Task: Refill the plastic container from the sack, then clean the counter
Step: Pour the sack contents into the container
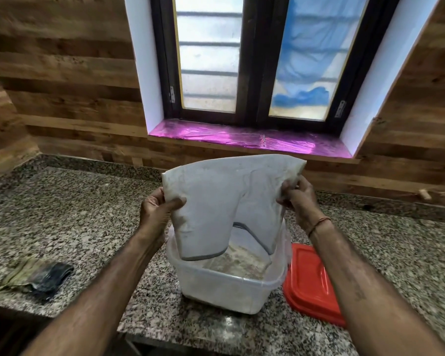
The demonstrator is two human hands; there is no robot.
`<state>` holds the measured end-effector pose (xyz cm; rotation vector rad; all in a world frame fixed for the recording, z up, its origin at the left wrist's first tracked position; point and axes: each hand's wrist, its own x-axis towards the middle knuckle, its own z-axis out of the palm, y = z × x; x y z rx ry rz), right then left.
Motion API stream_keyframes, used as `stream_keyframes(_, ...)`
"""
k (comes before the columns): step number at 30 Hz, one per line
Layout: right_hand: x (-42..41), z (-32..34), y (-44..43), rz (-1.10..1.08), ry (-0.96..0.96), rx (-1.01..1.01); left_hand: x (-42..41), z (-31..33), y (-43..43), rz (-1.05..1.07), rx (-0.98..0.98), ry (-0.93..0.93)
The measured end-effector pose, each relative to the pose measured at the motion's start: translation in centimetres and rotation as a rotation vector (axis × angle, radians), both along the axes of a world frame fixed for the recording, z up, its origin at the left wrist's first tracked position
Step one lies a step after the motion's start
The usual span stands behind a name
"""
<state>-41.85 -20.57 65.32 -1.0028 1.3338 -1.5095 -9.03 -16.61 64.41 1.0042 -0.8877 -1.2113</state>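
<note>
A white cloth sack (224,201) hangs upside down over the clear plastic container (224,289), its grey-hemmed mouth dipping inside the rim. My left hand (157,209) grips the sack's left edge and my right hand (297,199) grips its upper right corner. The container stands on the granite counter (82,217) with a thin layer of pale powder on its bottom. The sack looks flat and limp.
A red lid (311,281) lies flat just right of the container. A crumpled dark and green cloth (39,277) lies at the counter's left front. Behind are a wood-panelled wall and a window with a pink-lined sill (252,140). The counter's front edge runs below the container.
</note>
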Motion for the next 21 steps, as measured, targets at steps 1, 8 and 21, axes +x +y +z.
stream_keyframes(1, 0.0, 0.2, 0.0, 0.002, -0.041, 0.000, 0.2, -0.2, -0.1, -0.003, -0.011, -0.002)
stream_keyframes(8, -0.9, -0.1, 0.8, 0.291, 0.059, 0.184, -0.6, 0.0, -0.5, 0.025, 0.036, 0.191)
stream_keyframes(21, -0.9, -1.2, 1.9, 0.333, 0.318, 0.151, 0.2, -0.4, -0.8, -0.024, 0.035, 0.090)
